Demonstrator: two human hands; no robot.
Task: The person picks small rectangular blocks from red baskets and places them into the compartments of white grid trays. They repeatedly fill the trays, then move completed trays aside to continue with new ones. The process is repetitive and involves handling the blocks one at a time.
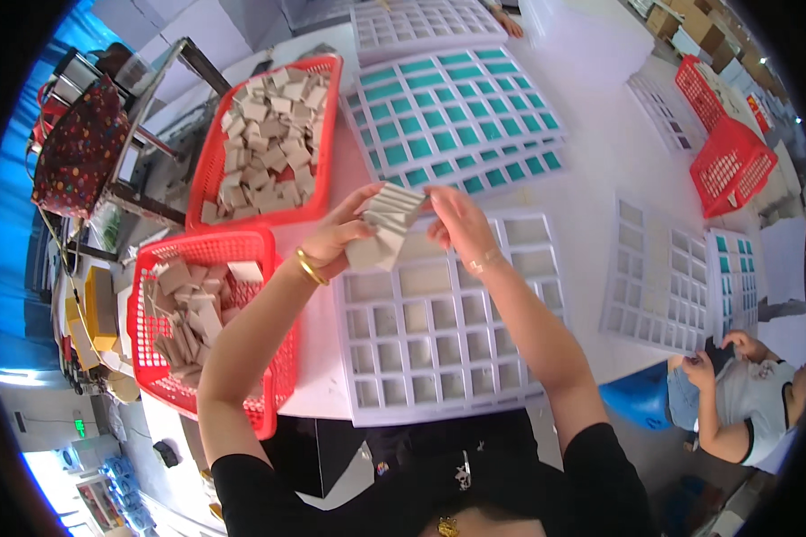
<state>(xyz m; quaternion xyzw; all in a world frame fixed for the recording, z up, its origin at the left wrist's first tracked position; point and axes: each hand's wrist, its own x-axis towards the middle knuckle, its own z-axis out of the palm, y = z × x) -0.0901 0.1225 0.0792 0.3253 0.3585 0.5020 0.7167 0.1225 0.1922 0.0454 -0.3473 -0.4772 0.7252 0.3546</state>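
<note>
1. Your left hand point(336, 233) pinches a small stack of tiles point(392, 219), thumb on the near-left side, other fingers mostly hidden behind.
2. The stack's long axis slants from upper right, beside your right fingertips, to lower left; its stepped edges face upward at the top, and a broad flat face shows at the lower end.
3. Your right hand point(464, 231) is just right of the stack, fingers partly curled; you cannot tell here whether they touch it.
4. The tiles are pale, matte, thin and square-edged.
5. Below your grip lies a glossy white grid tray point(439, 408) with rectangular cells, pale inside.
6. Left of your grip, two perforated red baskets, an upper one point(330, 125) and a lower one point(285, 367), hold jumbled pale pieces.
7. Beyond your grip, another white grid tray point(403, 107) has smooth teal cells.
</note>
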